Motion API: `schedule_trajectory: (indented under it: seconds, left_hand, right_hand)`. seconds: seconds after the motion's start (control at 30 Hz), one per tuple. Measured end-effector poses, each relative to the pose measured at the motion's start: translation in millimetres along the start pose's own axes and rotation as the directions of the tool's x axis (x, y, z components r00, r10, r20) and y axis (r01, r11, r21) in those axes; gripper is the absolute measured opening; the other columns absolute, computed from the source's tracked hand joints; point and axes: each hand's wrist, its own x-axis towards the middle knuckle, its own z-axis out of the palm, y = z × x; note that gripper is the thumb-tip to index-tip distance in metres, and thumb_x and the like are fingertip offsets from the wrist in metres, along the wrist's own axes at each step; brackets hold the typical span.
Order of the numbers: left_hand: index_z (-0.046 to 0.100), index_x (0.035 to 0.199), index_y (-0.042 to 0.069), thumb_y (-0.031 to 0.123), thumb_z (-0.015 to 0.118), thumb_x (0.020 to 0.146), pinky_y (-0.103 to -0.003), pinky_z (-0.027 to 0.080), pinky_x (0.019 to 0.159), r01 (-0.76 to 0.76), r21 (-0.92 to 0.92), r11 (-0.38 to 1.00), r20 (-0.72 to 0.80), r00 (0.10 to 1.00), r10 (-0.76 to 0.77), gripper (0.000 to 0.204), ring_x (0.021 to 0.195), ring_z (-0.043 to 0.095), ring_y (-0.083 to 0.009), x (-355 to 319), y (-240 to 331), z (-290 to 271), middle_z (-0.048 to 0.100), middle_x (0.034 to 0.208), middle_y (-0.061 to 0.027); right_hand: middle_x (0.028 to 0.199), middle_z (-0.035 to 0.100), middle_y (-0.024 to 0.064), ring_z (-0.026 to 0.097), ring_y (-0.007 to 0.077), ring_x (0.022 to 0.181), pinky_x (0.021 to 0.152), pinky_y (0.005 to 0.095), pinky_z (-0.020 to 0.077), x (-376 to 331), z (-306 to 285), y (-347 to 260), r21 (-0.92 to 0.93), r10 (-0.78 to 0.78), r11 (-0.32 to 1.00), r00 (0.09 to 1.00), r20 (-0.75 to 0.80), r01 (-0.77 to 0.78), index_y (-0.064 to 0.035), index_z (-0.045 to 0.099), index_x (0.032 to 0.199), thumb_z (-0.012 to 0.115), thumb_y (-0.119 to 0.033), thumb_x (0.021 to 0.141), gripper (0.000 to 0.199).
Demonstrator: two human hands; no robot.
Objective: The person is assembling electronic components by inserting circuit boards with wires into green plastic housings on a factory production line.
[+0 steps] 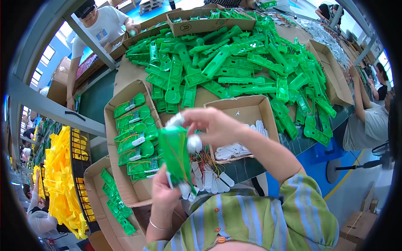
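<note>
A green plastic shell (175,152) with thin red and yellow wires is held up in front of me, somewhat blurred. My left hand (164,190) grips its lower end, a bracelet on the wrist. At the upper end, my right hand (209,125) has its bent fingers, tipped with white finger covers, closed about the shell's edge. Below the shell, several white wired strips (213,180) hang or lie at the table's near edge. Left of it, a cardboard box (144,194) holds several green shells fitted with wires and white pieces.
Loose green shells (234,62) are heaped across the table. An open carton (268,109) with white plastic parts stands right of my hands. Another carton (94,184) holds green pieces at lower left, beside a black rack of yellow parts (60,180). Co-workers sit around.
</note>
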Motion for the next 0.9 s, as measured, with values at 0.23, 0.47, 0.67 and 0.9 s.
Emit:
schedule_trajectory:
  seconds: [0.23,0.47,0.67,0.9]
  left_hand:
    - [0.047,0.108,-0.004,0.007,0.050,0.085,-0.035,0.041,0.093,-0.227,-0.271,0.935,-0.398,0.911,0.106,0.026,0.102,0.052,-0.0229,68,30,-67,0.055,0.103,-0.0132]
    - [0.045,0.117,-0.004,0.008,0.051,0.085,-0.038,0.041,0.093,-0.206,0.103,0.973,-0.387,0.893,0.231,0.035,0.104,0.050,-0.0229,37,37,-24,0.052,0.108,-0.0137]
    - [0.043,0.121,-0.002,0.033,0.047,0.087,-0.039,0.039,0.092,-0.266,0.234,0.935,-0.117,0.947,0.299,0.048,0.106,0.051,-0.0226,47,20,0,0.053,0.114,-0.0138]
    - [0.032,0.130,-0.003,0.014,0.061,0.079,-0.026,0.043,0.071,0.260,0.008,0.966,0.067,0.963,-0.260,0.060,0.077,0.050,-0.0147,19,-7,18,0.051,0.093,-0.0067]
  right_hand:
    - [0.126,0.043,0.0122,0.036,0.0276,0.120,0.088,0.0444,0.0377,34,-117,106,-0.936,-0.129,-0.025,0.929,-0.346,-0.352,-0.0145,0.048,0.120,0.059,-0.002,0.069,0.054]
    - [0.107,0.058,0.0074,0.055,0.0262,0.098,0.081,0.0388,0.0445,39,-125,68,-0.994,-0.484,0.092,0.870,-0.098,-0.061,-0.0103,0.056,0.106,0.054,-0.002,0.076,0.032]
    - [0.100,0.060,0.0050,0.057,0.0115,0.089,0.064,0.0232,0.0442,1,-67,-35,-0.075,-0.022,0.997,0.973,-0.228,0.005,-0.0056,0.055,0.105,0.049,-0.017,0.089,0.020]
    - [0.096,0.061,0.0063,0.056,0.0094,0.081,0.063,0.0228,0.0457,-47,-48,3,0.174,0.156,0.978,0.953,-0.261,-0.113,-0.0029,0.053,0.111,0.059,-0.021,0.084,0.033]
